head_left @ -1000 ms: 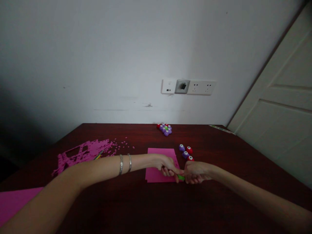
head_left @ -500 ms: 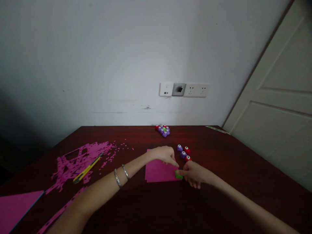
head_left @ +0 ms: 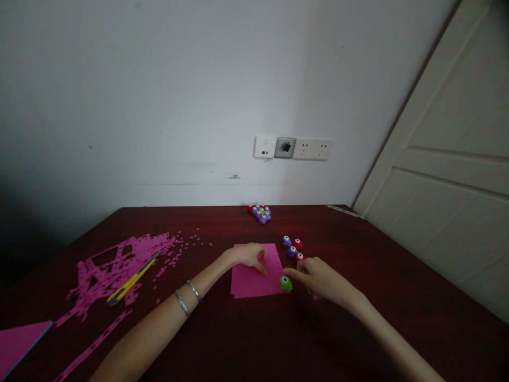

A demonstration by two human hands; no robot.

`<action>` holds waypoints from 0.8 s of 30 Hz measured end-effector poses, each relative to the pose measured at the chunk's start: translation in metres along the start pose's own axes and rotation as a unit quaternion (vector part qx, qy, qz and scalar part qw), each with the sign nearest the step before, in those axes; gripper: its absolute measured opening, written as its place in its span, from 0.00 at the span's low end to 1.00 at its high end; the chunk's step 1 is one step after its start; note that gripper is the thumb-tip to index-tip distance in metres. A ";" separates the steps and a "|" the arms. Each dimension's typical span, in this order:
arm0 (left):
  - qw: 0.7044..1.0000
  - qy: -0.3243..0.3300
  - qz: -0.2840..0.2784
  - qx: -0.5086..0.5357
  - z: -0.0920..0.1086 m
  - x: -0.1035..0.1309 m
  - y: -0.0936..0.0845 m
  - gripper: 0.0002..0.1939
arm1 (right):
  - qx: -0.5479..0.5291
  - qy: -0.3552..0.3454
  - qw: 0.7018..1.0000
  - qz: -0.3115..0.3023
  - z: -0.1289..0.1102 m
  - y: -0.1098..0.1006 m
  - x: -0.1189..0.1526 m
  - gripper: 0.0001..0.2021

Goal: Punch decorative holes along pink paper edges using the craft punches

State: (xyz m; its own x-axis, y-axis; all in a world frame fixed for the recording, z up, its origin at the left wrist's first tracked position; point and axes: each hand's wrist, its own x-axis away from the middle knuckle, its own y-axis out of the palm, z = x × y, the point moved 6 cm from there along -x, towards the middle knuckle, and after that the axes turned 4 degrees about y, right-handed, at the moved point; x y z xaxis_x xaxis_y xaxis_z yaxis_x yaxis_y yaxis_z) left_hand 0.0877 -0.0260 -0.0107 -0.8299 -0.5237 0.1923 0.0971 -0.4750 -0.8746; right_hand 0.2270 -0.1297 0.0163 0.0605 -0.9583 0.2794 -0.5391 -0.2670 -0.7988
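Note:
A green paper punch (head_left: 285, 283) with a white-and-black button sits on the lower right corner of a pink paper stack (head_left: 254, 284). My left hand (head_left: 253, 258) rests on the paper, thumb and fingers apart and nothing between them. Just right of the green punch is my right hand (head_left: 318, 276), its thumb pointing toward that punch and its index finger beside a red punch (head_left: 299, 257). The fingers look apart, though some are hidden beneath the hand. Behind it stand another red punch (head_left: 298, 244) and two purple punches (head_left: 287, 241).
A cluster of several punches (head_left: 260, 213) stands near the wall. On the left lie punched pink paper scraps (head_left: 95, 276), small cut-outs (head_left: 170, 260) and a yellow utility knife (head_left: 133, 280). A pink sheet (head_left: 22, 345) lies at the near left edge.
My right hand has let go of the green punch, which now stands on the paper corner. My left hand has drawn back left from it. The view has shifted slightly right.

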 end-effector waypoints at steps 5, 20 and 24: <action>1.000 -0.001 0.008 0.015 -0.004 0.000 0.003 0.26 | -0.020 -0.145 0.989 0.036 -0.010 -0.009 0.000 0.17; 0.999 0.013 0.009 0.039 -0.003 0.002 0.002 0.25 | 0.045 -0.173 0.984 0.009 -0.001 0.010 -0.002 0.11; 0.999 0.007 0.016 0.042 -0.007 0.002 0.005 0.25 | 0.040 -0.177 0.983 0.020 -0.003 0.011 -0.002 0.09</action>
State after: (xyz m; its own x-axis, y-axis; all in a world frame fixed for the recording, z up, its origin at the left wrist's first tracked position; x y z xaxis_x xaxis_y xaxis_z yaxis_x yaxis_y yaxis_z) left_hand 0.0828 -0.0239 -0.0176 -0.8329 -0.5304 0.1583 0.1691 -0.5161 -0.8397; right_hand 0.2184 -0.1301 0.0089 0.3368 -0.9399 0.0560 -0.4801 -0.2226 -0.8485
